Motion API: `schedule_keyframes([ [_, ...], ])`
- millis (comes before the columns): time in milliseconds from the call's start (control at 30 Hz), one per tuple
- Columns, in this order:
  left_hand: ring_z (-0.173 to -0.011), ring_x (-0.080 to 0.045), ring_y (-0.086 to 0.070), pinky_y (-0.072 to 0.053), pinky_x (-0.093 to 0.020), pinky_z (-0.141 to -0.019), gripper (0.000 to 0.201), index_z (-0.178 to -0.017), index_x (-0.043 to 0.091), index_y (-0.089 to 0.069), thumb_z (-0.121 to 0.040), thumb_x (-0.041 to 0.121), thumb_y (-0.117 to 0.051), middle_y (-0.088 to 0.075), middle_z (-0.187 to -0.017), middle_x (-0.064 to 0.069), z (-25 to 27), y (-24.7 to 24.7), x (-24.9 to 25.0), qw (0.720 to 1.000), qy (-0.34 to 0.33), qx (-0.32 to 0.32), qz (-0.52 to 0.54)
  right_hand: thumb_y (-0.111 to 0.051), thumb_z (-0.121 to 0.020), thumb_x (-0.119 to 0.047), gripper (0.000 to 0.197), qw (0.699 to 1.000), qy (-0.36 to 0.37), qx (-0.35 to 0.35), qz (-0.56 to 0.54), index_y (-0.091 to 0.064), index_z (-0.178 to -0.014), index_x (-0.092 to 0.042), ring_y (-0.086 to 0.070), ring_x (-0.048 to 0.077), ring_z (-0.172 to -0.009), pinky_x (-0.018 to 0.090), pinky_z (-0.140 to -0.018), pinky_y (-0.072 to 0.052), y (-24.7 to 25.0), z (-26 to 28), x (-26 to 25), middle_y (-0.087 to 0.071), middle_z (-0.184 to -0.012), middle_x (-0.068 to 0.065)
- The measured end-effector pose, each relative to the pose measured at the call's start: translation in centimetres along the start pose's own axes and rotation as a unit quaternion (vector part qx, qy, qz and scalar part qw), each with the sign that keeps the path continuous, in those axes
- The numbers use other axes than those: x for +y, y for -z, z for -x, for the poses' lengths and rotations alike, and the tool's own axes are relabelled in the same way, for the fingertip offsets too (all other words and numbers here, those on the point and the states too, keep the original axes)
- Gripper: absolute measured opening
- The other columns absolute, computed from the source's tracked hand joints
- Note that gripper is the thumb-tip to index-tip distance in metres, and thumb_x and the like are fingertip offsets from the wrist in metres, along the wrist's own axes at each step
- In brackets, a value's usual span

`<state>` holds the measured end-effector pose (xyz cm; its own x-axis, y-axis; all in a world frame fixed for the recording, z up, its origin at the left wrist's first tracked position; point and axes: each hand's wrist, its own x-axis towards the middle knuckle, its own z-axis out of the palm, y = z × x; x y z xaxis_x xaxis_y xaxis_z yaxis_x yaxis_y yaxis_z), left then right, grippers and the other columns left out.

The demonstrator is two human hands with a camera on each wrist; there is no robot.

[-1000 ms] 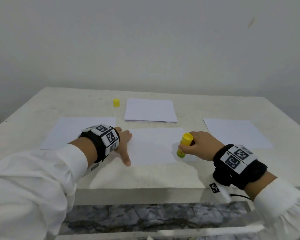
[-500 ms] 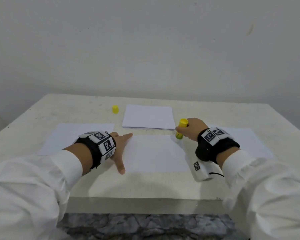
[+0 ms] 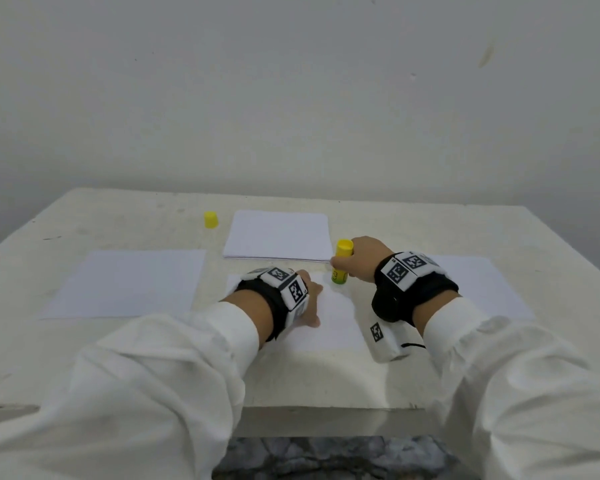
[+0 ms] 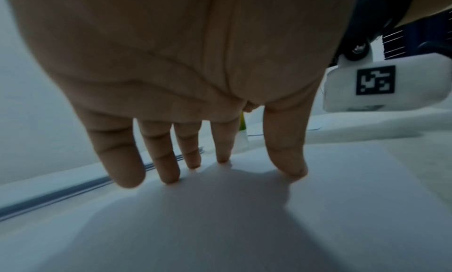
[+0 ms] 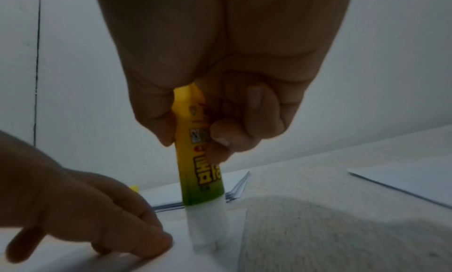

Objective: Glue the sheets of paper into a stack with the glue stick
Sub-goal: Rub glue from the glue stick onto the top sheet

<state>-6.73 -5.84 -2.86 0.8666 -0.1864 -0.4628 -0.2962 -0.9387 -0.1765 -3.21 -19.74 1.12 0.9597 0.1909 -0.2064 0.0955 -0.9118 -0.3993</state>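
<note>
A white sheet (image 3: 333, 320) lies at the table's near middle. My left hand (image 3: 309, 303) lies flat on it, fingers straight and spread (image 4: 168, 171), pressing the paper (image 4: 220, 228). My right hand (image 3: 357, 261) grips a yellow-green glue stick (image 3: 341, 261) upright at the sheet's far right corner. In the right wrist view the glue stick (image 5: 200, 160) has its white glue end (image 5: 205, 228) on the paper, close to the left hand's fingers (image 5: 137, 235). A stack of sheets (image 3: 278, 237) lies just behind.
The yellow cap (image 3: 210, 220) stands on the table left of the stack. Single sheets lie at the left (image 3: 125, 282) and at the right (image 3: 489, 289). The table's (image 3: 84, 216) front edge is near my forearms; a plain wall is behind.
My right hand has carried the glue stick from the sheet's near right part to its far right corner. My left hand has slid right, further onto the sheet.
</note>
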Motion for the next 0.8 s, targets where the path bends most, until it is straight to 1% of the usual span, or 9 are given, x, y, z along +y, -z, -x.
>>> schedule_keyframes([
  [67, -0.131, -0.036, -0.036, -0.037, -0.049, -0.104, 0.078, -0.148, 0.027, -0.025, -0.083, 0.059, -0.055, -0.026, -0.151, -0.007, 0.0, 0.1, 0.1, 1.000, 0.001, -0.003, -0.005, -0.058, -0.088, -0.034, 0.028, 1.000, 0.013, -0.014, 0.001, -0.051, -0.075, -0.010, -0.050, 0.022, -0.073, 0.029, -0.067, -0.039, 0.1, 0.6, 0.2, -0.054, -0.079, 0.008],
  [167, -0.127, -0.036, -0.041, -0.040, -0.049, -0.101, 0.072, -0.143, 0.024, -0.033, -0.084, 0.057, -0.056, -0.032, -0.146, -0.009, 0.0, 0.4, 0.3, 1.000, -0.002, -0.005, -0.014, -0.058, -0.088, -0.033, 0.033, 0.999, 0.037, -0.017, 0.000, -0.043, -0.067, -0.013, -0.044, 0.017, -0.065, 0.027, -0.059, -0.034, -0.1, 2.6, 0.6, -0.047, -0.070, 0.002],
  [300, -0.133, -0.035, -0.035, -0.036, -0.046, -0.106, 0.076, -0.149, 0.024, -0.025, -0.086, 0.056, -0.055, -0.026, -0.151, -0.009, 0.1, 0.5, 0.4, 1.000, -0.001, -0.008, -0.014, -0.059, -0.088, -0.032, 0.035, 0.998, 0.061, -0.018, -0.015, -0.041, -0.064, -0.015, -0.039, 0.010, -0.058, 0.024, -0.054, -0.031, -0.4, 5.7, 1.6, -0.042, -0.065, -0.002],
  [400, -0.138, -0.035, -0.026, -0.030, -0.046, -0.110, 0.081, -0.152, 0.025, -0.016, -0.088, 0.056, -0.054, -0.019, -0.155, -0.008, 0.1, 0.5, 0.3, 1.000, 0.003, -0.014, -0.005, -0.060, -0.087, -0.031, 0.035, 0.997, 0.068, -0.027, -0.027, -0.041, -0.063, -0.013, -0.039, 0.012, -0.058, 0.024, -0.055, -0.030, -0.4, 7.4, 2.0, -0.043, -0.065, -0.002],
  [567, -0.139, -0.035, -0.024, -0.029, -0.047, -0.111, 0.080, -0.152, 0.025, -0.015, -0.088, 0.056, -0.053, -0.017, -0.155, -0.008, 0.1, 0.5, 0.3, 1.000, -0.001, -0.018, 0.000, -0.062, -0.086, -0.029, 0.027, 0.995, 0.063, -0.063, -0.038, -0.053, -0.073, -0.007, -0.045, 0.013, -0.059, 0.024, -0.056, -0.035, 0.1, 8.8, 2.4, -0.049, -0.064, -0.001],
  [633, -0.138, -0.035, -0.025, -0.029, -0.047, -0.111, 0.080, -0.151, 0.025, -0.017, -0.087, 0.056, -0.054, -0.019, -0.155, -0.008, 0.2, 0.4, 0.2, 1.000, -0.006, -0.015, 0.004, -0.065, -0.084, -0.022, 0.015, 0.989, 0.041, -0.074, -0.122, -0.063, -0.083, -0.006, -0.056, 0.011, -0.057, 0.020, -0.054, -0.040, 0.9, 8.7, 3.3, -0.062, -0.067, -0.001],
  [667, -0.138, -0.035, -0.026, -0.029, -0.047, -0.111, 0.081, -0.151, 0.025, -0.018, -0.086, 0.056, -0.055, -0.020, -0.155, -0.007, 0.2, 0.3, 0.0, 1.000, -0.010, -0.012, 0.008, -0.066, -0.083, -0.016, 0.011, 0.980, 0.029, -0.066, -0.186, -0.063, -0.090, -0.008, -0.061, 0.011, -0.060, 0.022, -0.053, -0.042, 1.2, 8.4, 3.8, -0.068, -0.072, 0.001],
  [733, -0.137, -0.034, -0.027, -0.029, -0.047, -0.111, 0.082, -0.151, 0.027, -0.019, -0.084, 0.055, -0.058, -0.022, -0.154, -0.005, 0.4, 0.2, -0.3, 1.000, -0.014, -0.004, 0.022, -0.066, -0.080, -0.005, 0.019, 0.948, 0.006, -0.022, -0.317, -0.057, -0.095, -0.012, -0.066, 0.016, -0.071, 0.026, -0.056, -0.044, 1.7, 7.6, 4.9, -0.071, -0.084, 0.007],
  [800, -0.137, -0.033, -0.027, -0.030, -0.046, -0.111, 0.083, -0.151, 0.029, -0.018, -0.083, 0.053, -0.061, -0.023, -0.154, -0.003, 0.6, 0.2, -0.5, 0.999, -0.015, 0.004, 0.045, -0.064, -0.079, -0.003, 0.026, 0.920, -0.014, 0.015, -0.391, -0.053, -0.099, -0.015, -0.062, 0.017, -0.076, 0.027, -0.062, -0.044, 1.7, 6.4, 5.3, -0.066, -0.088, 0.007],
])
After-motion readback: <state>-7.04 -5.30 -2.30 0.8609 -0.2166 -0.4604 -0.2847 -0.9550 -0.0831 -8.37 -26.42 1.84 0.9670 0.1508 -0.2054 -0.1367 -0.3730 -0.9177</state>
